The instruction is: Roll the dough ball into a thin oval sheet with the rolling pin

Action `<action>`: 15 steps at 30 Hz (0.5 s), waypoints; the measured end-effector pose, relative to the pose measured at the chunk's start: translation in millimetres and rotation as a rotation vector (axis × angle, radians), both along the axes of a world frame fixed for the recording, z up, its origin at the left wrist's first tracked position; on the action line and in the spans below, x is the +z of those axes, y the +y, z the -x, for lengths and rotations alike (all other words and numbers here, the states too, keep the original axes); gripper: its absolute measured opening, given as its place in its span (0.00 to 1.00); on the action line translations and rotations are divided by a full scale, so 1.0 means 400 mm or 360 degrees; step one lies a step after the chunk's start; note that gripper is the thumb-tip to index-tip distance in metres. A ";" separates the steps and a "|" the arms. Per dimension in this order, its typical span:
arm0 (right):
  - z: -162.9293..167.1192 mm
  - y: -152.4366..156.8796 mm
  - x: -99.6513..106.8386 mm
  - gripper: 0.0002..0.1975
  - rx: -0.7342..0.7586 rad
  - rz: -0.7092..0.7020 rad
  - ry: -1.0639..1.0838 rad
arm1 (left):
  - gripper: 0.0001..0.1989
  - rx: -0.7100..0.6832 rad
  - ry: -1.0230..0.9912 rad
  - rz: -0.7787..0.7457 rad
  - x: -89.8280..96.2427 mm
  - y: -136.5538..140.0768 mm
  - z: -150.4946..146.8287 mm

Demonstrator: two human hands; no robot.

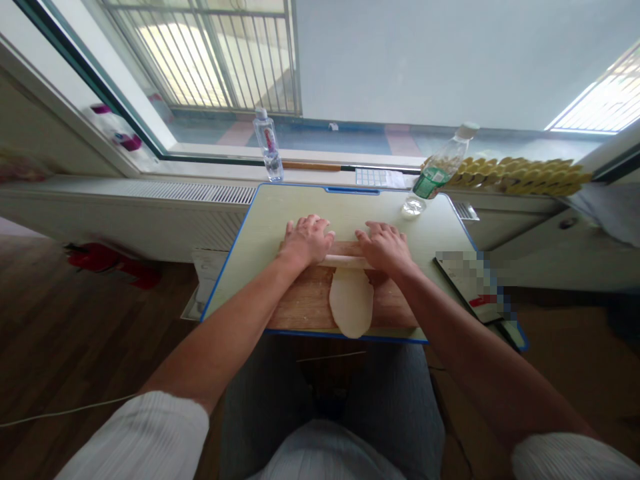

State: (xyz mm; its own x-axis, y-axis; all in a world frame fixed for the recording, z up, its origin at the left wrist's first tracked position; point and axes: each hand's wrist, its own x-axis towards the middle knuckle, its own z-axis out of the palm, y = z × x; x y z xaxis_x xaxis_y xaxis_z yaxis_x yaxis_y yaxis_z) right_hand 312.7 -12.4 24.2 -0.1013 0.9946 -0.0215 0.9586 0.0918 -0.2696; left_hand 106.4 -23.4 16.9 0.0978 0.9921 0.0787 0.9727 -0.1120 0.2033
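A pale rolling pin [345, 261] lies crosswise over a wooden board [300, 303]. My left hand [306, 240] rests palm down on its left end, fingers stretched forward past it. On the right end, my right hand [385, 247] lies the same way, its fingers spread and pointing ahead. Both palms cover the pin's ends. A flat oval sheet of dough [351, 303] extends from under the pin toward me, and its near tip hangs over the board's front edge.
The board sits on a small blue-edged table [295, 200]. A green-labelled bottle [433, 177] stands at its back right, a partly blurred phone-like device [470, 287] at the right. Beyond, a clear bottle [269, 147] stands by the window. A fire extinguisher [113, 261] is on the floor at left.
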 end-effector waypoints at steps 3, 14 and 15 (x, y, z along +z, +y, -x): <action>-0.001 -0.020 -0.002 0.33 0.0009 -0.0042 -0.0004 | 0.27 -0.0041 -0.0011 -0.0001 -0.002 -0.012 0.001; 0.003 -0.128 -0.009 0.34 -0.0011 -0.0164 -0.0084 | 0.30 -0.0073 0.0016 0.0075 0.010 -0.096 -0.008; 0.004 -0.143 -0.012 0.35 -0.0013 -0.0192 -0.0084 | 0.30 -0.0076 0.0023 0.0072 0.011 -0.109 -0.009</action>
